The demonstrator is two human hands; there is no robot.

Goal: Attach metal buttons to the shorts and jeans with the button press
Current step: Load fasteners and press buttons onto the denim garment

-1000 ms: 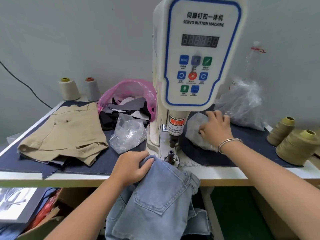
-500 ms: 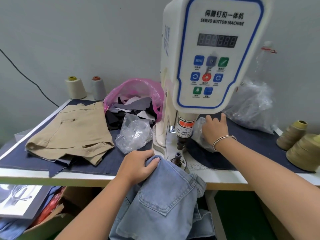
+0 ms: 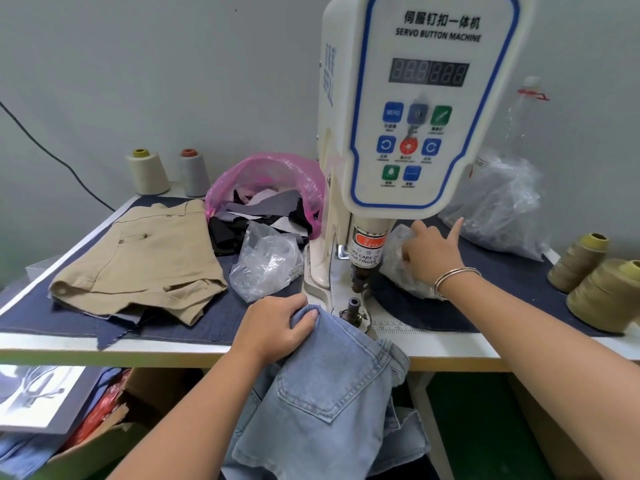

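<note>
Grey wall behind, and a white table spread with dark denim cloth in front of me, the button press standing at twelve o'clock. Over at ten o'clock lie the khaki shorts, flat on the cloth, with small buttons showing on them, so I judge that garment is likely finished. Just at the front edge of the table, at six o'clock from the press, my left hand grips the waistband of the jeans, fingers curled round the fold, most of the denim hanging below the table. That waistband sits just beside the lower die but not yet over it, and I see no button on the jeans from here. At two o'clock of the die, my right hand reaches into a small clear bag behind the press head, index finger straight out, the other fingertips buried in the plastic; whether they pinch a button yet I cannot tell. By my reckoning the jeans are still to do: fetch a button, load it, slide the waistband on, press
</note>
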